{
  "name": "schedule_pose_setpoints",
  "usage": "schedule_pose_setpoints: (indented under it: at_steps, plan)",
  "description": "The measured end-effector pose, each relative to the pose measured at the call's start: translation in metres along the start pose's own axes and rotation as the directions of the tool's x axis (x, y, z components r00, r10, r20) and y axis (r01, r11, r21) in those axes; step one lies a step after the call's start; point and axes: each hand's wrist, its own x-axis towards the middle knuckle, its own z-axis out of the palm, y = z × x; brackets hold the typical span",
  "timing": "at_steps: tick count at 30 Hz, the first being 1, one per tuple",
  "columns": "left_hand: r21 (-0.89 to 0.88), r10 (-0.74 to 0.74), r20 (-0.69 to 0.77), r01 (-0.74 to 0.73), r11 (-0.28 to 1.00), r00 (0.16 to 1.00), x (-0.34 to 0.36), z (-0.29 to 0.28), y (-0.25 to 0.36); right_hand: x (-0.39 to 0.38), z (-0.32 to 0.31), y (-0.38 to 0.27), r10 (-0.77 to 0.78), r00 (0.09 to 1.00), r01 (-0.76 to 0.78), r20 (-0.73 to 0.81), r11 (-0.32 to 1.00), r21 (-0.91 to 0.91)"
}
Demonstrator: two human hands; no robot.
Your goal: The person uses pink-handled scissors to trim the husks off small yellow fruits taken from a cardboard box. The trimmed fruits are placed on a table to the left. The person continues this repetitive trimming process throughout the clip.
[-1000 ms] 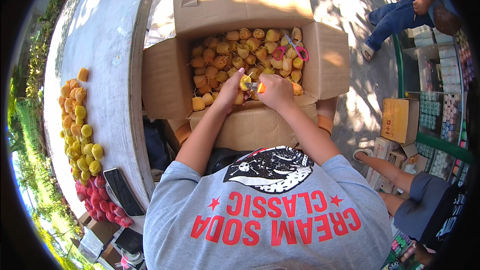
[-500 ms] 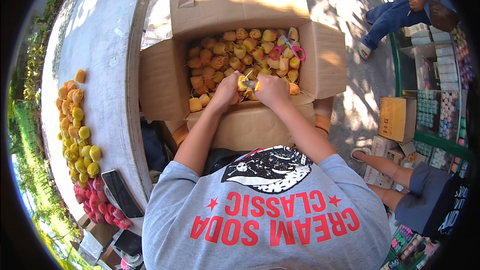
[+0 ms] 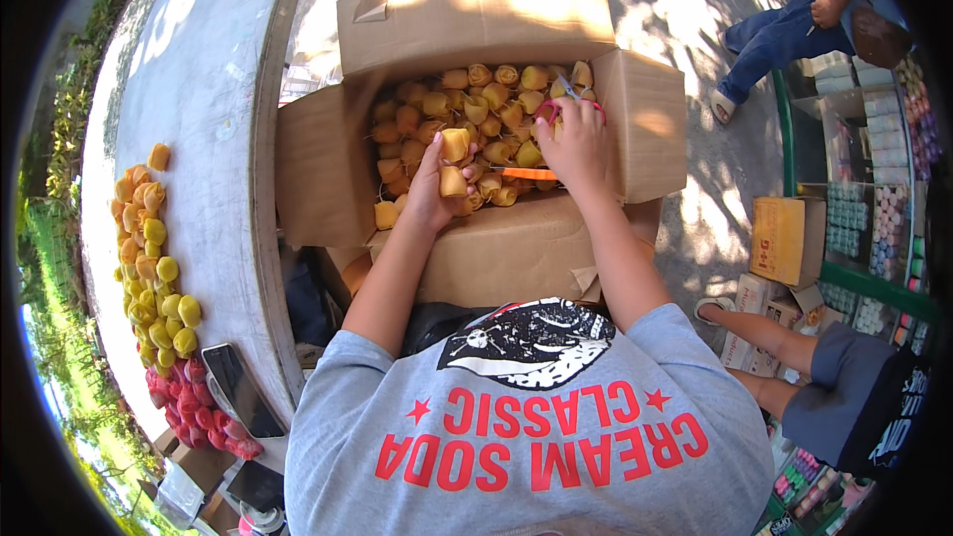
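Note:
A cardboard box (image 3: 476,20) with its flaps spread holds many yellow-orange rosebud-shaped flower heads (image 3: 493,94). My left hand (image 3: 429,189), over the box's near left part, holds two of these flower heads (image 3: 454,146) between thumb and fingers. At the box's right side, my right hand (image 3: 581,144) has its fingers on the pink handles of a pair of scissors (image 3: 568,85), whose blades point away from me. My palm and fingers partly hide the handles. An orange-handled knife (image 3: 526,174) lies on the flower heads between my hands.
On my left, a white table (image 3: 213,189) carries rows of orange, yellow and red flower heads (image 3: 164,323) and a phone (image 3: 241,387). To the right are a person's legs (image 3: 784,45), another person in shorts (image 3: 844,387), small boxes (image 3: 784,238) and stocked shelves (image 3: 859,189).
My right hand has let go of the knife and moved right onto the scissors. The left hand has shifted slightly left and turned, showing two flower heads.

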Motion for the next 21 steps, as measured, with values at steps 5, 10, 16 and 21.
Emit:
schedule_pose_setpoints:
  at_steps: [5,10,16,21]
  plan:
    - [0.045,0.09,-0.043,-0.089,0.995,0.995,-0.005,0.011,0.004,0.023,0.006,0.004,0.273,0.944,-0.21,0.186,0.93,-0.302]
    - [-0.033,0.053,0.046,-0.052,0.998,0.998,0.004,-0.005,0.003,0.033,0.005,0.0,0.357,0.907,-0.256,0.225,0.89,-0.379]
    - [-0.088,0.052,0.03,-0.049,0.995,0.998,-0.001,-0.005,0.003,0.032,-0.021,0.0,0.355,0.875,-0.256,0.33,0.917,-0.307]
    - [-0.112,0.021,0.012,-0.019,0.993,1.0,-0.008,0.007,0.006,0.01,-0.029,-0.001,-0.11,0.987,0.119,0.113,0.99,-0.078]
